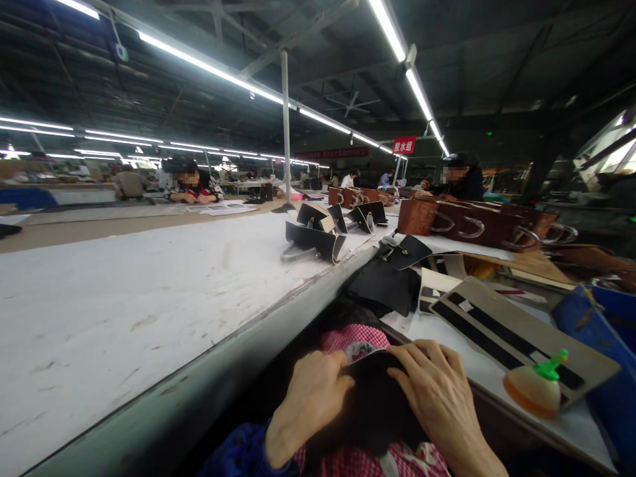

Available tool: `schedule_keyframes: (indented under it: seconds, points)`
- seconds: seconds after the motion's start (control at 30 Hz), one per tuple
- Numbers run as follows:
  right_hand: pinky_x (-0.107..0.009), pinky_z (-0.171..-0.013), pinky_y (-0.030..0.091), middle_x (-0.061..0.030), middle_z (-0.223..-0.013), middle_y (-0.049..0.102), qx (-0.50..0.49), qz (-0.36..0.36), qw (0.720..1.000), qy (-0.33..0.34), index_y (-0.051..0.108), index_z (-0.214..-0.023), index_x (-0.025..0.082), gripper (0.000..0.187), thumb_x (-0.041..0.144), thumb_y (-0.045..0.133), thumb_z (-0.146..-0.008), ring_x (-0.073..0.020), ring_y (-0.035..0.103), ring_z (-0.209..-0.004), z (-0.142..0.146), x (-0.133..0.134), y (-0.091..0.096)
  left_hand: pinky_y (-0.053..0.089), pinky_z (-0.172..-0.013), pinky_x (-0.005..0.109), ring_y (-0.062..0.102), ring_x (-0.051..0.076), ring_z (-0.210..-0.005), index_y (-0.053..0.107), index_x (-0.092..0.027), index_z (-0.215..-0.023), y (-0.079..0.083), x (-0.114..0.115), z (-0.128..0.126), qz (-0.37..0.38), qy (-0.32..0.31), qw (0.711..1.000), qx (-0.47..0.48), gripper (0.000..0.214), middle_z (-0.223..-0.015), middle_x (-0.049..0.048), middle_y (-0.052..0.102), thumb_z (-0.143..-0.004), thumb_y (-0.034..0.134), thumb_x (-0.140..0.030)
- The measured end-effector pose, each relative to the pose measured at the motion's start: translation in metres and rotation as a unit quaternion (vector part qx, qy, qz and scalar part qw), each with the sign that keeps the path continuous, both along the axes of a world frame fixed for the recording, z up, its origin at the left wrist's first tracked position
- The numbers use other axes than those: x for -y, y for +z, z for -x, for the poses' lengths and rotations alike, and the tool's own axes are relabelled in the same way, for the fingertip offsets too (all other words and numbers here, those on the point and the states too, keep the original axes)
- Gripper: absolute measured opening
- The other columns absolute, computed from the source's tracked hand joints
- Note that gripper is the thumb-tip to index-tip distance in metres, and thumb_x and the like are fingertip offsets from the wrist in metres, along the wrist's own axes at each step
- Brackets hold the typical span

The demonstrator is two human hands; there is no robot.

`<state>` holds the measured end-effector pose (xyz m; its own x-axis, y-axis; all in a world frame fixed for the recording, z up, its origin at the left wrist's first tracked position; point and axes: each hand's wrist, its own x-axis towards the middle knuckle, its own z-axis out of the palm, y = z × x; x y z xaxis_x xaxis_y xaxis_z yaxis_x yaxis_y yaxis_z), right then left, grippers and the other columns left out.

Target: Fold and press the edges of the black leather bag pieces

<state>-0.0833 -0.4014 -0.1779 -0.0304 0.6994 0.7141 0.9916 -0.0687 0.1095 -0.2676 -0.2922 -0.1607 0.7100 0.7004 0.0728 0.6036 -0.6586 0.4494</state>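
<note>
Both my hands rest low in the frame on a black leather piece (370,404) lying over red-and-white checked cloth (354,336) in my lap. My left hand (311,404) is curled, its fingers closed on the left edge of the black piece. My right hand (440,394) lies over the right side, fingers bent and pressing on the top edge. A small orange bottle with a green nozzle (534,387) stands just right of my right hand on a beige board with black strips (501,331).
A long white belt (124,311) runs along my left. Black bag parts (318,235) and flat black pieces (385,285) lie ahead. Brown leather bags with metal rings (477,225) line the right table. Other people sit at far benches. A blue bin (603,344) is at right.
</note>
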Motion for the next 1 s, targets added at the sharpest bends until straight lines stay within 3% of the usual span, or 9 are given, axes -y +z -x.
schedule_keyframes:
  seconds: [0.17, 0.27, 0.4, 0.5, 0.6, 0.73, 0.8, 0.9, 1.0]
  points:
    - [-0.035, -0.067, 0.040, -0.0012, -0.076, 0.065, -0.016, 0.033, 0.998, 0.042, 0.055, -0.083, 0.023, 0.028, 0.025, 0.039, -0.105, -0.0206, 0.060, -0.068, 0.029, -0.002, -0.007, 0.045, -0.074, 0.035, 0.071, 0.029, -0.086, 0.073, -0.022, -0.094, -0.005, -0.004, 0.001, 0.030, 0.020, 0.999, 0.039, 0.019, -0.089, 0.0099, 0.078, -0.086, 0.056, -0.025]
    - [-0.032, -0.058, 0.041, 0.0004, -0.073, 0.065, -0.041, 0.044, 0.997, 0.055, 0.055, -0.086, 0.024, 0.027, 0.025, 0.037, -0.105, -0.0183, 0.060, -0.059, 0.030, 0.005, -0.011, 0.044, -0.073, 0.033, 0.069, 0.025, -0.081, 0.072, -0.023, -0.085, -0.005, -0.013, 0.011, 0.094, 0.013, 0.991, 0.093, 0.012, -0.083, 0.0046, 0.077, -0.083, 0.062, -0.028]
    - [-0.032, -0.069, 0.049, -0.0006, -0.098, 0.075, -0.089, 0.054, 0.993, 0.062, 0.061, -0.107, 0.025, 0.021, 0.027, 0.040, -0.105, -0.0192, 0.070, -0.080, 0.015, 0.007, -0.011, 0.049, -0.072, 0.026, 0.069, 0.020, -0.082, 0.072, -0.019, -0.088, -0.012, -0.024, 0.031, 0.250, -0.029, 0.950, 0.183, 0.016, -0.086, 0.0003, 0.077, -0.074, 0.071, -0.027]
    - [-0.032, -0.068, 0.048, 0.0003, -0.097, 0.075, -0.099, 0.057, 0.992, 0.058, 0.064, -0.103, 0.027, 0.024, 0.031, 0.041, -0.106, -0.0186, 0.069, -0.075, 0.007, 0.001, -0.012, 0.051, -0.071, 0.026, 0.069, 0.020, -0.081, 0.073, -0.015, -0.091, -0.025, -0.020, 0.041, 0.328, -0.033, 0.914, 0.235, 0.022, -0.085, 0.0014, 0.076, -0.076, 0.071, -0.032]
    - [-0.033, -0.065, 0.044, -0.0020, -0.085, 0.073, -0.086, 0.028, 0.995, 0.035, 0.066, -0.097, 0.025, 0.030, 0.035, 0.039, -0.107, -0.0194, 0.065, -0.067, 0.008, -0.007, -0.017, 0.052, -0.076, 0.030, 0.069, 0.023, -0.088, 0.074, -0.016, -0.092, -0.039, -0.007, 0.040, 0.354, 0.020, 0.895, 0.269, 0.032, -0.089, 0.0038, 0.077, -0.087, 0.062, -0.045]
    - [-0.035, -0.067, 0.040, -0.0032, -0.080, 0.071, -0.075, -0.005, 0.997, 0.028, 0.064, -0.096, 0.021, 0.029, 0.035, 0.042, -0.106, -0.0212, 0.064, -0.068, 0.021, -0.011, -0.017, 0.045, -0.101, 0.043, 0.061, 0.032, -0.115, 0.066, -0.010, -0.115, -0.052, 0.008, 0.027, 0.349, 0.148, 0.876, 0.298, 0.053, -0.119, 0.0151, 0.070, -0.091, 0.052, -0.056]
    - [-0.033, -0.064, 0.041, -0.0010, -0.075, 0.069, -0.075, 0.006, 0.994, 0.080, 0.063, -0.087, 0.022, 0.034, 0.036, 0.040, -0.108, -0.0181, 0.063, -0.065, 0.033, -0.005, -0.010, 0.044, -0.102, 0.045, 0.060, 0.034, -0.115, 0.066, -0.008, -0.113, -0.054, 0.009, 0.022, 0.352, 0.178, 0.865, 0.310, 0.059, -0.118, 0.0177, 0.069, -0.090, 0.051, -0.060]
    - [-0.027, -0.061, 0.045, 0.0027, -0.068, 0.066, -0.122, 0.107, 0.960, 0.228, 0.059, -0.076, 0.024, 0.043, 0.039, 0.036, -0.109, -0.0129, 0.063, -0.061, 0.050, 0.011, 0.003, 0.053, -0.085, 0.038, 0.066, 0.031, -0.099, 0.074, -0.015, -0.092, -0.050, 0.009, 0.023, 0.374, 0.145, 0.854, 0.331, 0.057, -0.097, 0.0102, 0.075, -0.086, 0.054, -0.068]
    - [-0.022, -0.058, 0.049, 0.0046, -0.069, 0.067, -0.217, 0.126, 0.938, 0.238, 0.062, -0.079, 0.025, 0.039, 0.046, 0.042, -0.106, -0.0113, 0.065, -0.061, 0.048, 0.022, 0.014, 0.054, -0.076, 0.032, 0.069, 0.026, -0.090, 0.076, -0.018, -0.087, -0.045, 0.011, 0.031, 0.393, 0.117, 0.844, 0.347, 0.054, -0.089, 0.0058, 0.078, -0.084, 0.059, -0.069]
